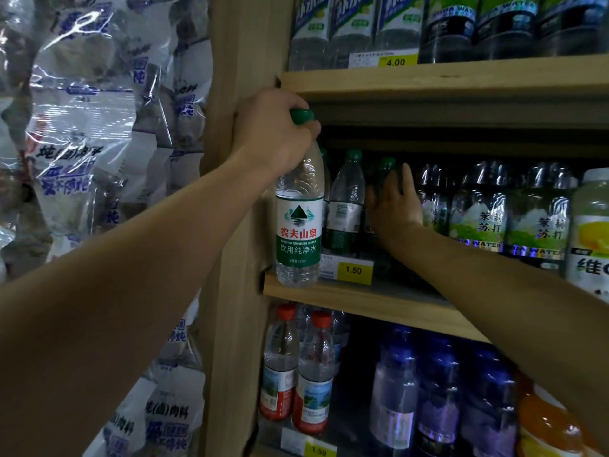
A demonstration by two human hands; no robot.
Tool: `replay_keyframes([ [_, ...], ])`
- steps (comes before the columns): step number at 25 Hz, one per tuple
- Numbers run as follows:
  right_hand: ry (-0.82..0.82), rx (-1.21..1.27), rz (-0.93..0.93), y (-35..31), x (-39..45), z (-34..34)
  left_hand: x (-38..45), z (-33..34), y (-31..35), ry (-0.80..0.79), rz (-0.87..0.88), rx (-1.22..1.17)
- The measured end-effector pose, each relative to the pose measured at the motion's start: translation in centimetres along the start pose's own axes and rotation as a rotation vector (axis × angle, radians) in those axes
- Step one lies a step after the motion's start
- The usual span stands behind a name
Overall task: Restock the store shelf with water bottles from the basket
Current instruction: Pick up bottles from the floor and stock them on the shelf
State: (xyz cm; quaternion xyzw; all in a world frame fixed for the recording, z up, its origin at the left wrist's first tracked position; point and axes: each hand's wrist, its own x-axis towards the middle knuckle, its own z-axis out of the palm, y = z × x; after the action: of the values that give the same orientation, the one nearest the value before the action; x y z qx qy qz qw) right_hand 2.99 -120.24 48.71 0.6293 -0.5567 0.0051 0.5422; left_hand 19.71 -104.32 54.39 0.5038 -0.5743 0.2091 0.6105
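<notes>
Green-capped bottle poised at the shelf's front edge.

Nearest, the left hand (273, 133) is clenched round the neck of a water bottle (299, 222), upright, long axis vertical, its base at the front lip of the middle shelf (362, 300) (touching or just above, I cannot tell). Deeper in and to the right, the right hand (393, 199) lies open-fingered against a shelved bottle (379, 192). The free slot seems straight behind the held bottle; no basket shows.

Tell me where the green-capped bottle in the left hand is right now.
In the head view, the green-capped bottle hangs by its neck from the left hand at the middle shelf's left end, beside the wooden upright.
</notes>
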Motion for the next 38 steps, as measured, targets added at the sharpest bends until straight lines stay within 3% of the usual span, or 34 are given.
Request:
replay_keyframes([
  [11,0.033,0.017,-0.004,0.5,0.1,-0.7,0.0,0.0,0.3,0.039,0.000,0.000],
  [19,0.242,0.515,0.093,6.7,-3.7,-1.7,-0.8,0.4,5.0,0.258,0.170,-0.130],
  [22,0.282,0.582,0.108,8.7,-5.9,-1.6,-0.9,2.9,6.1,0.281,0.209,-0.142],
  [28,0.277,0.565,0.129,12.1,-10.4,-0.6,-2.3,9.2,6.4,0.133,0.240,-0.089],
  [34,0.241,0.649,0.155,12.2,-11.9,0.1,-1.1,12.6,4.9,-0.012,0.028,-0.104],
  [38,0.198,0.729,0.182,11.8,-12.2,0.8,-0.9,13.8,4.3,-0.232,-0.123,-0.145],
])
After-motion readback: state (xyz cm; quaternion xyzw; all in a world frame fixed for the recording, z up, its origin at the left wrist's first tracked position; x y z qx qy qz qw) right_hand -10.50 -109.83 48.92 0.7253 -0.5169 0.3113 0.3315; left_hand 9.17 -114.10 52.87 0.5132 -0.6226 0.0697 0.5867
